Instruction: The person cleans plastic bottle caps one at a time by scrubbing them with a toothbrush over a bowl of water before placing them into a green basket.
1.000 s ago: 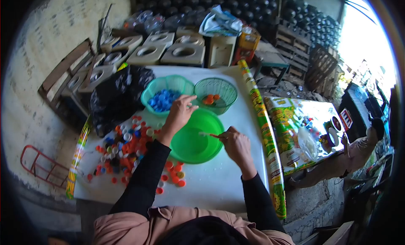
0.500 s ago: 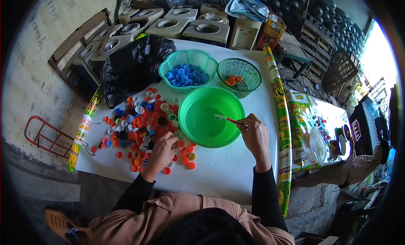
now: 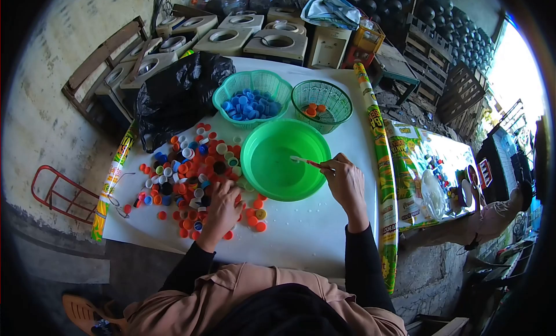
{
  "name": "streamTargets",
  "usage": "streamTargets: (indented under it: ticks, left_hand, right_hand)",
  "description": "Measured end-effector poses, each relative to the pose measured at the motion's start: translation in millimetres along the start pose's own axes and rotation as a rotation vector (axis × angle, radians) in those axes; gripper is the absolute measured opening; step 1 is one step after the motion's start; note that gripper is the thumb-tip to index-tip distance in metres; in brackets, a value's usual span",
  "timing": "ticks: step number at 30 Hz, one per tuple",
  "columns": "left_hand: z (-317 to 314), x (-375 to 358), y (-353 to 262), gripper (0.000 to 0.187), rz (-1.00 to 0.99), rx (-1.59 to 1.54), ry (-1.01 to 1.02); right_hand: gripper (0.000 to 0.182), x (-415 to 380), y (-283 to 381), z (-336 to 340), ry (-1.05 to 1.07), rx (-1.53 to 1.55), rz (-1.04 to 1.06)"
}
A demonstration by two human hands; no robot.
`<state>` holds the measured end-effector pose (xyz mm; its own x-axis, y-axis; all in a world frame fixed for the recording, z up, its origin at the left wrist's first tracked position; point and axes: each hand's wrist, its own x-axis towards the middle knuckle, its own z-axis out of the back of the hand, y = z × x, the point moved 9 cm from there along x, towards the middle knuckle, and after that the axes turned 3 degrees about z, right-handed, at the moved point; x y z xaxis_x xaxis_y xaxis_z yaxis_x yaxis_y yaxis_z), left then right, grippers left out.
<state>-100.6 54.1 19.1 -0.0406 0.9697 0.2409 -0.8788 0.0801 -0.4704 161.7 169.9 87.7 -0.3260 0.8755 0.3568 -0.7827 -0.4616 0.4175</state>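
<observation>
In the head view, my right hand (image 3: 349, 185) grips a small brush (image 3: 314, 164) by its handle, its head over the green basin (image 3: 272, 189) — a loose pinch and a low wrist should limit drips on the table (image 3: 289, 229). My left hand (image 3: 220, 211) rests fingers-down in the loose bottle caps (image 3: 186, 191), left of the basin; whether it grasps one, I can't tell. Best to lift one cap cleanly — fingertips only, without scattering its neighbours.
</observation>
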Motion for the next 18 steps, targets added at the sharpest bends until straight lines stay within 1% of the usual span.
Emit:
streamTargets:
  ticks: [3, 7, 8, 10, 13, 15, 18]
  left_hand:
    - [-14.1, 1.7, -20.6, 0.033, -0.064, 0.011, 0.004]
    - [-36.3, 1.0, -29.5, 0.034, -0.169, -0.014, -0.034]
    - [-40.7, 0.9, -27.1, 0.034, -0.149, -0.014, -0.019]
    - [-43.9, 1.4, -21.7, 0.033, -0.108, -0.012, 0.014]
    - [-42.1, 3.3, -11.4, 0.031, 0.051, -0.143, 0.168]
    - [-38.3, 1.9, -10.1, 0.030, 0.036, -0.129, 0.112]
    - [-34.8, -6.7, -11.9, 0.030, -0.013, -0.093, 0.063]
  right_hand:
    - [0.011, -0.9, 0.8, -0.6, 0.002, 0.001, 0.004]
    - [0.011, -1.8, 3.6, 0.6, -0.026, -0.014, 0.019]
    - [0.010, -2.4, 6.0, 1.6, -0.051, -0.035, 0.028]
    - [0.010, -4.5, 4.0, -7.3, 0.000, -0.052, 0.051]
    - [0.012, -4.3, 3.0, -16.0, 0.048, -0.066, 0.058]
    - [0.013, -3.7, 1.8, -19.5, 0.050, -0.113, 0.047]
    - [0.012, -4.0, 6.7, -15.0, 0.052, -0.008, 0.043]
